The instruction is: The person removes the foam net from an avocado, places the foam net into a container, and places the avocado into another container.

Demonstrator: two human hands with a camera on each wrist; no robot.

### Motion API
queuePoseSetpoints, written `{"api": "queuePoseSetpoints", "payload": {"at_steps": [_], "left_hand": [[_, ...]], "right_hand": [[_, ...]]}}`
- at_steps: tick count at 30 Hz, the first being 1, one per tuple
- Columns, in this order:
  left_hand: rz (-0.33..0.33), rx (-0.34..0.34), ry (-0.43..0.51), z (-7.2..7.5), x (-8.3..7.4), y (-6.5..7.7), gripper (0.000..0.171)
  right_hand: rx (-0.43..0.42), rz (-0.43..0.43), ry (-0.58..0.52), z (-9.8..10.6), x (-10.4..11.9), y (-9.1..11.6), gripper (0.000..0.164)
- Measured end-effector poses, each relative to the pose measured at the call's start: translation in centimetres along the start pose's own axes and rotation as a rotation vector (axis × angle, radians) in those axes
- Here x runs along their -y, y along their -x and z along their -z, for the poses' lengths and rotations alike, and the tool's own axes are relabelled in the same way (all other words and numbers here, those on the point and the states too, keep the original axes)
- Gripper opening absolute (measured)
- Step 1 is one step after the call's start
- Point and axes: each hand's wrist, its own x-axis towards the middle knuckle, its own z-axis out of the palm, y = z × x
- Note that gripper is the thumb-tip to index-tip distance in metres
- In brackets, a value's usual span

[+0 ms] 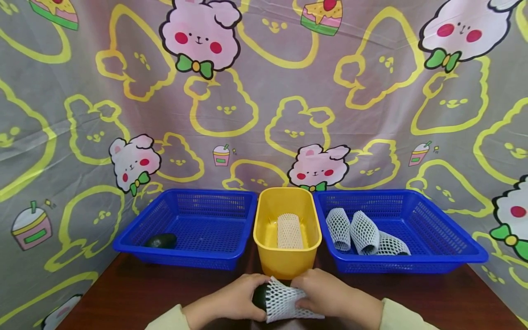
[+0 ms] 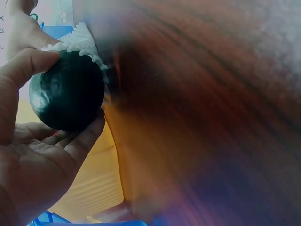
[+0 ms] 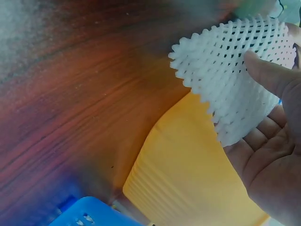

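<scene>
In the head view, my left hand (image 1: 237, 297) grips a dark green avocado (image 1: 259, 297) at the table's front, thumb on one side and fingers round the other. A white foam net sleeve (image 1: 282, 302) covers the avocado's right end, while the bare rounded end faces the left palm. My right hand (image 1: 323, 293) holds the sleeve from the right, its thumb pressed on the mesh (image 3: 230, 70) and its fingers underneath. Beyond the sleeve's edge, the left wrist view shows the avocado's smooth, shiny skin (image 2: 70, 94).
Just beyond the hands stands a yellow bin (image 1: 287, 266) with a foam net sleeve (image 1: 289, 231) inside. To its left, a blue basket (image 1: 185, 259) holds one bare avocado (image 1: 162, 240). The blue basket (image 1: 412, 266) on the right contains three netted fruits (image 1: 339, 229). A patterned curtain (image 1: 264, 91) hangs behind.
</scene>
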Motion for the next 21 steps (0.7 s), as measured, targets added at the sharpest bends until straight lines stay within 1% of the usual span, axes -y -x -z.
{"api": "queuePoseSetpoints", "payload": {"at_steps": [3,7,13,17,21], "left_hand": [[-0.004,0.005,-0.019,0.1,0.0,-0.1,0.067],[-0.005,0.003,-0.035,0.2,0.0,-0.2,0.066],[0.001,-0.030,-0.029,0.2,-0.1,0.2,0.066],[-0.001,-0.048,0.007,0.3,0.1,0.4,0.064],[-0.006,-0.054,0.079,0.6,0.3,0.6,0.062]], "right_hand": [[-0.003,0.003,0.018,0.0,0.1,-0.1,0.016],[-0.011,-0.010,0.014,0.1,0.2,-0.2,0.016],[-0.027,-0.026,0.028,0.3,0.3,0.1,0.016],[-0.045,-0.036,0.041,0.7,0.3,0.4,0.017],[-0.072,-0.044,0.039,1.2,0.2,1.0,0.020]]}}
